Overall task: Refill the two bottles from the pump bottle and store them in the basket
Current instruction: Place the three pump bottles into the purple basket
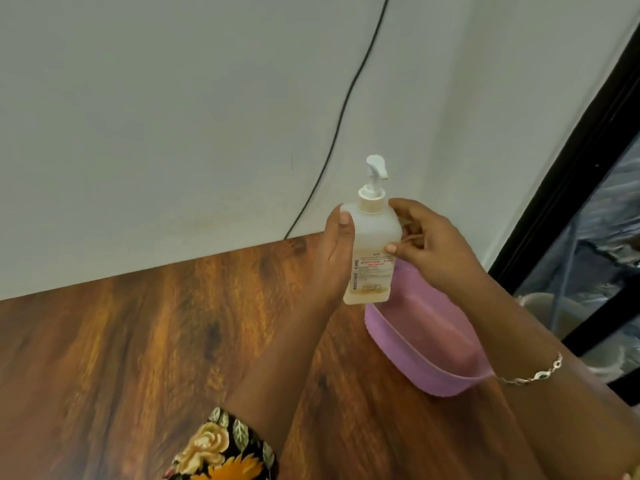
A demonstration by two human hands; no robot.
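Two hands hold pump bottle [373,233] upright | left hand [337,252] curled round its side | right hand [431,245] fingers [405,206] clamped on shoulder

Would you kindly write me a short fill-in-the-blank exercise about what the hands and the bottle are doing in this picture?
1. The left hand and the right hand both hold the pump bottle, whose pump head is ____ in colour.
2. A thin ____ circles the right wrist.
3. The purple basket sits on a ____ table.

Missing words: white; bracelet; wooden.
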